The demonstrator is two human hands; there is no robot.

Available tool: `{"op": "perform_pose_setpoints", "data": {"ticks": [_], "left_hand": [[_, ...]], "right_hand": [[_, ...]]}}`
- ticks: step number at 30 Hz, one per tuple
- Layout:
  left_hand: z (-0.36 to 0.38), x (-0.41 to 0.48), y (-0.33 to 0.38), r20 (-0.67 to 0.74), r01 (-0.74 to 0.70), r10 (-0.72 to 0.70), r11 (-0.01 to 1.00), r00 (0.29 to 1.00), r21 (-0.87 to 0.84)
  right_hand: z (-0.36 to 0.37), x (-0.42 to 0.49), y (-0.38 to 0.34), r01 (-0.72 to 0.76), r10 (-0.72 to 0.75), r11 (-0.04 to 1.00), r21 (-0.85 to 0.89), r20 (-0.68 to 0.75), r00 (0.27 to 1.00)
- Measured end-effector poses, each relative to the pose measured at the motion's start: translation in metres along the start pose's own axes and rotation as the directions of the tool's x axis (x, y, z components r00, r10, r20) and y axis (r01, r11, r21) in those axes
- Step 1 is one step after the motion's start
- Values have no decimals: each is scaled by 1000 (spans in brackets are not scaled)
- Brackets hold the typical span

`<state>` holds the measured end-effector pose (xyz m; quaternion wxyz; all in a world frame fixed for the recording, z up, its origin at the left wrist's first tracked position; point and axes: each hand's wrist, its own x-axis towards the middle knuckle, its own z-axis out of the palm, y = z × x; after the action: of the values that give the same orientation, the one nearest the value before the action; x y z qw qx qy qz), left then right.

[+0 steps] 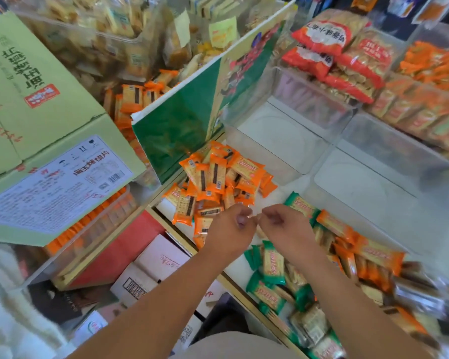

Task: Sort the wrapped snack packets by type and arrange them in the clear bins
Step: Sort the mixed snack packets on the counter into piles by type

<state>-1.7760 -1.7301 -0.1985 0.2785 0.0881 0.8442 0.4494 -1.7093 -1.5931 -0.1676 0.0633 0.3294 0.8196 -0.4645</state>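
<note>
White desk (276, 199) carries heaped orange snack packets (218, 177) just before a clear bin (278, 136), with green snack packets (270, 265) nearer. Left hand (233, 225) and right hand (280, 224) meet above it, fingers curled; whether they pinch anything cannot be told.

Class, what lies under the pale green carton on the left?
A clear bin of orange-wrapped packets shows beneath the carton; the carton covers the bin's top, hiding the rest of its contents.

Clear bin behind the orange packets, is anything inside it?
No, the clear bin shows only its bare floor; the orange packets lie outside.
</note>
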Motion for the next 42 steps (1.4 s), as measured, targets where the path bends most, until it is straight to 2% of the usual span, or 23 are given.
{"op": "perform_pose_setpoints", "data": {"ticks": [3, 6, 9, 11, 14, 16, 18, 20, 22, 24, 26, 29, 31, 33, 36, 42], "left_hand": [[42, -16, 11, 174, 12, 0, 998, 985, -68], [84, -44, 24, 328, -52, 55, 998, 943, -18], [123, -69, 29, 484, -100, 74, 995, 872, 29], [146, -84, 29, 580, -128, 64, 989, 812, 70], [170, -104, 25, 663, -182, 24, 968, 748, 170], [184, -115, 24, 704, -212, 29, 962, 709, 174], [200, -123, 26, 694, -222, 53, 963, 718, 156], [215, -128, 32, 676, -241, 78, 959, 733, 150], [228, -128, 41, 713, -328, 105, 927, 693, 182], [233, -126, 49, 758, -458, 122, 853, 641, 249], [233, -124, 51, 765, -500, 128, 821, 631, 276], [229, -120, 51, 700, -426, 168, 879, 694, 211], [230, -113, 50, 633, -472, 220, 842, 742, 260], [235, -108, 53, 646, -534, 226, 779, 729, 330], [251, -105, 56, 676, -534, 185, 768, 714, 353], [243, -106, 50, 514, -470, 296, 847, 805, 248]], "right_hand": [[-34, -29, 31, -32, 30, 998, -62, -37, 999], [-67, -67, 75, -73, 64, 995, -73, -108, 992], [-93, -109, 113, -142, 133, 989, -30, -195, 972], [-107, -141, 134, -183, 186, 982, 38, -277, 943], [-121, -189, 165, -244, 268, 963, 110, -371, 889], [-125, -216, 187, -294, 314, 949, 114, -436, 843], [-127, -237, 205, -358, 374, 925, 131, -485, 790], [-127, -247, 220, -389, 386, 915, 107, -511, 768], [-128, -246, 230, -382, 360, 922, 64, -507, 783], [-134, -241, 235, -379, 376, 921, 91, -460, 804], [-144, -238, 236, -386, 406, 913, 135, -413, 815], [-161, -242, 237, -357, 409, 913, 199, -425, 808], [-167, -244, 239, -355, 425, 905, 236, -440, 792], [-167, -241, 239, -358, 421, 907, 223, -434, 797], [-163, -230, 236, -324, 368, 930, 174, -408, 836], [-163, -208, 216, -187, 195, 981, 61, -412, 890]]}}
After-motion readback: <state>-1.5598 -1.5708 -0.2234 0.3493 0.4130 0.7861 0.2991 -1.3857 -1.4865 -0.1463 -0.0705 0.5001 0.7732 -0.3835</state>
